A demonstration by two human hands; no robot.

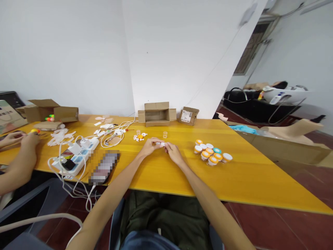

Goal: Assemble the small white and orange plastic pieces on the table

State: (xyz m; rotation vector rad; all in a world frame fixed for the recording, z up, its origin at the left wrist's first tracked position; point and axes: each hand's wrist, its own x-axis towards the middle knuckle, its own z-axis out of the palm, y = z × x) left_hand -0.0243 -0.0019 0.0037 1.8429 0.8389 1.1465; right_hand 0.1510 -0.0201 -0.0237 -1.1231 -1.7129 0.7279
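Note:
My left hand [150,147] and my right hand [171,152] meet over the middle of the yellow table [161,177]. Between their fingertips is a small white piece with dark reddish marks [162,144], pinched from both sides. Just beyond the hands stands a small clear cup [165,134]. Left of it lie several small white and orange pieces [139,137], with another clear cup behind them. To the right, several small clear jars with orange, white and teal lids [212,160] are grouped together.
A power strip [84,156] with white cables and a phone [104,168] lie left. Open cardboard boxes [157,123] stand along the wall, a smaller box [187,116] beside them. At far left, another person's hands [28,139] work near white plastic pieces [61,137].

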